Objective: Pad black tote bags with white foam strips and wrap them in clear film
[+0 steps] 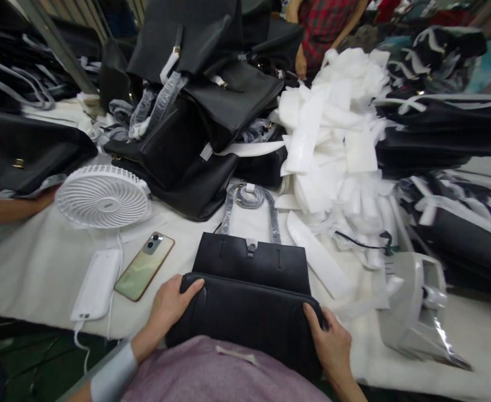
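A black leather handbag [249, 318] lies at the table's front edge against my body, its bottom panel turned toward me. My left hand [172, 304] grips its left corner, thumb on top and fingers hidden behind. At the right corner my right hand [331, 338] holds the bag the same way. Beyond the panel, the bag's upper part [251, 257] lies flat with a small clasp at its middle. Its plastic-wrapped handle [273, 218] stretches away over the white table, and a coiled wrapped strap [249, 196] rests inside the loop.
A white fan [103, 198], a phone [145, 265] and a white power bank [96, 285] with cable are at left. Black bags [170, 145] pile up behind. White foam sheets [325, 139] and a tape dispenser [413, 307] stand right. Co-workers' arms [15, 209] show at left and far back.
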The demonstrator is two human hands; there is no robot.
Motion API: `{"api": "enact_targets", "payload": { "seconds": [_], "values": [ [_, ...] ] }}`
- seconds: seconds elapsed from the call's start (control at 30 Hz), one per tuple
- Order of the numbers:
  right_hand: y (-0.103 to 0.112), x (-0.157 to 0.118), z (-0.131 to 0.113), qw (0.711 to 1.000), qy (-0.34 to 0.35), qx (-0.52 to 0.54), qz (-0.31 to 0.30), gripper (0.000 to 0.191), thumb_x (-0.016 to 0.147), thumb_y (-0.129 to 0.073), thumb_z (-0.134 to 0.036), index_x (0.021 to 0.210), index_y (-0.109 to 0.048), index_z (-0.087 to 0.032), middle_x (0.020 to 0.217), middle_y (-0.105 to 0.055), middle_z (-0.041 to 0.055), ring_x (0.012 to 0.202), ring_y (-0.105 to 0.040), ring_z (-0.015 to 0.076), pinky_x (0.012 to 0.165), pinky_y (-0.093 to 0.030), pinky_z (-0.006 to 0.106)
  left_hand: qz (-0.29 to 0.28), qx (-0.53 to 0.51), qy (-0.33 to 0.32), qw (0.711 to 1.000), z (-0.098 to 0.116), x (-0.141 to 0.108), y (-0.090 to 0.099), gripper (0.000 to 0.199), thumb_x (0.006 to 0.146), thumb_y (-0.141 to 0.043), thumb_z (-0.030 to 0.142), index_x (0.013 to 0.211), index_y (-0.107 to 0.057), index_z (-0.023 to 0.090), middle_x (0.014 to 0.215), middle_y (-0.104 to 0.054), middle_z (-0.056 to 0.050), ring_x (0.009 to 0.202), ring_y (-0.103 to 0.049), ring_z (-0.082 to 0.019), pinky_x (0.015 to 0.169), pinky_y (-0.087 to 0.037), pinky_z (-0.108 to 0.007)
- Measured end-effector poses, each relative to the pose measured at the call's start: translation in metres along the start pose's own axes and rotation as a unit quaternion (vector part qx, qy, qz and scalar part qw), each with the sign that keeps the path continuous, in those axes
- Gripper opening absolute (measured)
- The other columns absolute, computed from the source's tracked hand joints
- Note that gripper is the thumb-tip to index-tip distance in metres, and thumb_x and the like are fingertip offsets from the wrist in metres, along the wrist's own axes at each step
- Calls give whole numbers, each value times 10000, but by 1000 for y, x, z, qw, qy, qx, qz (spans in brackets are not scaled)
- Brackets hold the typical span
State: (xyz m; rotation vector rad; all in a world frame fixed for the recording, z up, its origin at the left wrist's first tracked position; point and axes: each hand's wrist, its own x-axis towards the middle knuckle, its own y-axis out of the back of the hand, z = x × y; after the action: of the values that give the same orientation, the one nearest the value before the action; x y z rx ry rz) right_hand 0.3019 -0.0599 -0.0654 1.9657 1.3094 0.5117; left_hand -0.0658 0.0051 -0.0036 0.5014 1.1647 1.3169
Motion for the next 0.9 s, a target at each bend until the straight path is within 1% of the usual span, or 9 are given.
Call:
{"api": "enact_targets", "payload": {
  "seconds": [0.07,0.13,0.23,0.33,0.4,0.5,0.63,0.77,0.9],
  "values": [
    [3,0,-3,999,-19,-7,28,695,760,-427,-842,927,-607,-191,744,-666,70,695,-649,277,626,-469,357,3,1,-2,1000,0,0,0,596,813,-423,737,792,-626,177,865,-713,-127,855,-660,-291,745,-441,-350],
    [9,1,-11,997,11,-41,69,774,776,-419,-832,1099,-568,-145,794,-662,103,733,-649,306,653,-491,403,2,-7,-7,1000,0,1,0,609,809,-429,739,799,-644,169,870,-720,-134,856,-664,-291,744,-441,-347],
    [16,1,-33,972,169,-102,127,650,907,-420,-649,1223,-542,-94,1024,-650,198,949,-621,354,834,-486,512,-3,-20,-19,1000,1,2,2,621,808,-437,734,824,-669,158,901,-728,-152,867,-670,-298,757,-445,-352],
    [6,-5,-64,935,338,-59,90,364,972,-455,-351,1261,-554,-152,1172,-627,164,1079,-593,295,946,-484,489,4,-28,-31,999,3,2,4,608,819,-441,714,848,-682,157,944,-730,-166,888,-672,-308,777,-449,-362],
    [-12,-13,-81,910,414,-23,30,320,969,-452,-233,1265,-563,-185,1203,-630,131,1109,-594,253,951,-513,444,7,-39,-41,998,4,1,3,590,826,-442,702,858,-687,167,954,-731,-161,906,-672,-308,799,-453,-367],
    [-39,-23,-96,890,454,-42,-4,333,959,-454,-201,1266,-581,-197,1225,-636,124,1127,-594,275,929,-538,479,40,-48,-54,997,0,-4,-1,572,824,-453,691,920,-669,170,1000,-718,-160,984,-657,-313,865,-454,-385],
    [-54,-26,-95,885,459,-74,28,346,948,-492,-220,1284,-576,-215,1210,-648,105,1090,-612,275,898,-560,464,83,-64,-41,994,-8,-12,-7,567,835,-424,677,1016,-588,166,1053,-691,-158,1063,-635,-315,909,-459,-413],
    [-54,-19,-90,865,488,-90,73,341,941,-490,-236,1268,-582,-209,1169,-666,97,1031,-640,265,836,-583,429,-16,-165,-46,985,-6,-19,7,598,838,-400,699,974,-638,168,1007,-720,-136,1052,-647,-319,946,-465,-430],
    [-53,-7,-87,848,512,-67,122,320,940,-483,-277,1224,-607,-197,1046,-695,94,914,-674,243,731,-604,380,-162,-345,-58,923,7,-30,31,725,826,-312,785,934,-716,193,926,-748,-92,1020,-660,-302,927,-499,-430]
  ]
}}
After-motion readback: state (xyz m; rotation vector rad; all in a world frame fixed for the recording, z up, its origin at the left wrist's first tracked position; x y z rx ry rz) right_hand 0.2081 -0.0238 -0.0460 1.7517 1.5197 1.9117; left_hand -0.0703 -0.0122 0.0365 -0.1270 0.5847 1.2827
